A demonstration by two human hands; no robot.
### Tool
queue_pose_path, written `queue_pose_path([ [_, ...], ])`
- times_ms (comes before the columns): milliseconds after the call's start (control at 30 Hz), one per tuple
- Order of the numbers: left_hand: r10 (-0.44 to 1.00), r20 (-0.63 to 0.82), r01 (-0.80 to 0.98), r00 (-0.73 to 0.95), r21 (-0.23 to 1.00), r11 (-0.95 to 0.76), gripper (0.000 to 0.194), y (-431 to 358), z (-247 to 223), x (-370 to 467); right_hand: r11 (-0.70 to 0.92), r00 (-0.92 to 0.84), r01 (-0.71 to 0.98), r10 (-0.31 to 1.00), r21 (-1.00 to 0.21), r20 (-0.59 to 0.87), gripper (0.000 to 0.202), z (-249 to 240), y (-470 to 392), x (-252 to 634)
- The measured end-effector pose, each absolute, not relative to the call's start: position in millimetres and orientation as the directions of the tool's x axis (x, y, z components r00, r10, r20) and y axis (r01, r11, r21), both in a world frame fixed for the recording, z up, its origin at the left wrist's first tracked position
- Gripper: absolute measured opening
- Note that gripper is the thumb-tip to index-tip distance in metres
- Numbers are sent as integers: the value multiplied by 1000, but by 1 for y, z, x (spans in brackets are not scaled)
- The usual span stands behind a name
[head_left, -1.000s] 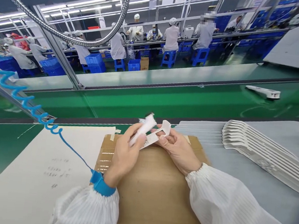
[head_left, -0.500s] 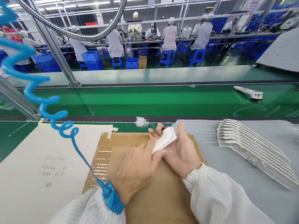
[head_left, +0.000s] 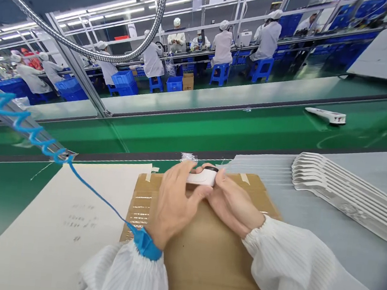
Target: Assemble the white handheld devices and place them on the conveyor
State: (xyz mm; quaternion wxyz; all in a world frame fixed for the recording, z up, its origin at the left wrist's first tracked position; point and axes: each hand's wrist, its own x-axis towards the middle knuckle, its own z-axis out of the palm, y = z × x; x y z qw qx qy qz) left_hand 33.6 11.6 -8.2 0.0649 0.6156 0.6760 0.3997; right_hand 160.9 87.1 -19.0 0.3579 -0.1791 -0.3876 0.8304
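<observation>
A small white plastic device (head_left: 203,177) with a black round end is held between my two hands, above a taped cardboard sheet (head_left: 217,264). My left hand (head_left: 175,197) wraps its left part, thumb along the near side. At the black end, my right hand (head_left: 232,200) grips it with thumb and fingers. The device lies roughly level, and its left part is hidden by my left fingers. A blue wrist strap (head_left: 147,245) with a coiled cord (head_left: 32,131) circles my left wrist.
Right of the cardboard, a fanned stack of white plastic parts (head_left: 341,194) lies on a grey foam sheet (head_left: 269,169). A white sheet with handwriting (head_left: 47,222) lies left. Beyond runs a green conveyor belt (head_left: 181,132) carrying one white part (head_left: 328,115). Several co-workers sit farther back.
The device has turned from a steep slant to nearly level, its black end now toward the right. My right hand has rolled from palm-up to gripping that end.
</observation>
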Motion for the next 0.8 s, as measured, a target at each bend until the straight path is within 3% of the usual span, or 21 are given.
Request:
queue_pose_path([
  [167, 857, 469, 784, -212, 606, -138, 27, 11, -5, 59, -578, -678, -438, 715, -689, -169, 17, -18, 74, 157],
  [367, 793, 578, 845, -190, 508, -168, 24, 18, -11, 63, -600, -682, -499, 717, -625, -144, 17, -18, 79, 159],
  [600, 865, 471, 811, -175, 567, -144, 43, 9, -4, 51, -599, -732, -459, 673, -656, -102, 15, -21, 87, 166],
  [700, 878, 428, 817, -213, 571, -80, 41, 8, -2, 44, -596, -723, -495, 686, -632, -81, 14, -17, 89, 166],
  [800, 937, 282, 822, -205, 570, 8, 36, 8, -1, 38, -635, -679, -535, 715, -557, -163, 21, -14, 95, 168],
])
